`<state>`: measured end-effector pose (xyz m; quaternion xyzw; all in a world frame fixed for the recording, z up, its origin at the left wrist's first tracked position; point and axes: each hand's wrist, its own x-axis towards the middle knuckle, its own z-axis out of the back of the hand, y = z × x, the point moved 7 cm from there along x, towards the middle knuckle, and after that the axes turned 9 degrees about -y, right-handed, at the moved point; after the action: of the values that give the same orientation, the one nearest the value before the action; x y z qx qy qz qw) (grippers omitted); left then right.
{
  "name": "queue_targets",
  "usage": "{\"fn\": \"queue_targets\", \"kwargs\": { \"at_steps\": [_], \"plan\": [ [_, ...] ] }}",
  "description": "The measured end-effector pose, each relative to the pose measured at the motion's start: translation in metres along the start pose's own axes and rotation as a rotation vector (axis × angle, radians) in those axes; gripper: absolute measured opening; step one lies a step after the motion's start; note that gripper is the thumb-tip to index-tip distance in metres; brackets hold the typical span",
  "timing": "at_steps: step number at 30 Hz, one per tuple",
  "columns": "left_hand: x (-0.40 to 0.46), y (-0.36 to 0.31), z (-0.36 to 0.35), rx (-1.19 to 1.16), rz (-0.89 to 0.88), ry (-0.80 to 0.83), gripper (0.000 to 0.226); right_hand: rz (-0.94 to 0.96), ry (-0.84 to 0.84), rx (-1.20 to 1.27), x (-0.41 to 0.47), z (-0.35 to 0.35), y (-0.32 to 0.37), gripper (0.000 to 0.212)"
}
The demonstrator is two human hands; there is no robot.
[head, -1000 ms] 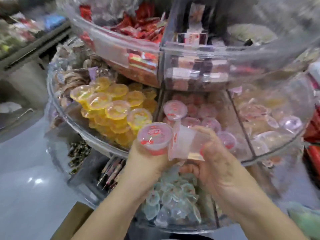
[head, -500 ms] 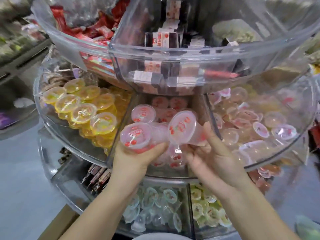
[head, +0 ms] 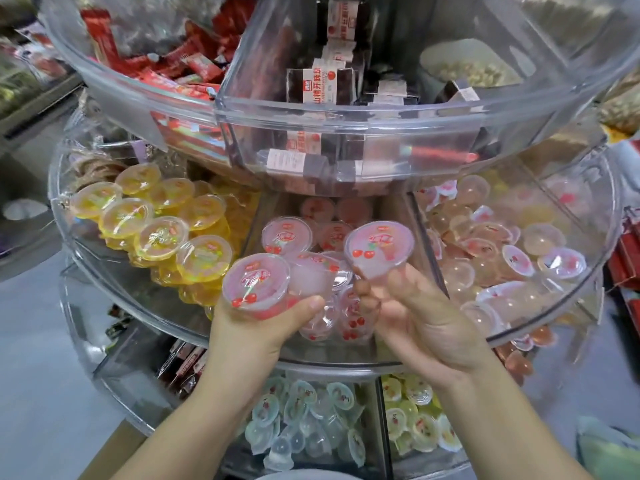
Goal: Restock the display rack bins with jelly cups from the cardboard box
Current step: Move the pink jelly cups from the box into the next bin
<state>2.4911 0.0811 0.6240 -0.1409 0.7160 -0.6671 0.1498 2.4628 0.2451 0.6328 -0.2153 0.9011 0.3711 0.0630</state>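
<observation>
My left hand (head: 263,327) grips a pink cherry jelly cup (head: 255,284) with its lid facing me, a second cup (head: 313,271) tucked behind it. My right hand (head: 412,317) holds another pink cherry jelly cup (head: 379,245), tilted, at its fingertips. Both hands hover at the front rim of the middle bin (head: 332,367) of the clear round display rack, where several pink cherry cups (head: 287,233) lie. The cardboard box (head: 114,452) shows only as a brown corner at the bottom left.
Yellow jelly cups (head: 162,233) fill the bin to the left, pale pink cups (head: 512,258) the bin to the right. The upper tier (head: 311,133) overhangs with boxed and red-wrapped snacks. The lower tier holds small blue-white cups (head: 304,424) and green cups (head: 419,417).
Both hands have risen and moved into the middle bin's front. The right-hand cup has turned from lying on its side to lid facing me. The view has shifted left.
</observation>
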Motion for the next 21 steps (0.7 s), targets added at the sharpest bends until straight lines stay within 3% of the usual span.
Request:
{"fn": "queue_targets", "kwargs": {
  "at_steps": [7, 13, 18, 21],
  "plan": [
    [-0.002, -0.004, 0.014, 0.002, -0.004, 0.013, 0.049, 0.314, -0.128, -0.521, 0.005, 0.004, 0.023, 0.050],
    [-0.009, 0.001, 0.025, 0.052, 0.003, 0.031, 0.043, 0.438, -0.247, -0.759, 0.009, 0.005, 0.036, 0.024],
    [-0.011, -0.002, 0.025, 0.052, 0.000, 0.038, 0.035, 0.500, -0.275, -0.948, 0.015, 0.003, 0.034, 0.055],
    [-0.011, -0.002, 0.026, 0.055, 0.002, 0.030, 0.035, 0.551, -0.277, -1.067, 0.019, -0.002, 0.032, 0.047]
  ]
}}
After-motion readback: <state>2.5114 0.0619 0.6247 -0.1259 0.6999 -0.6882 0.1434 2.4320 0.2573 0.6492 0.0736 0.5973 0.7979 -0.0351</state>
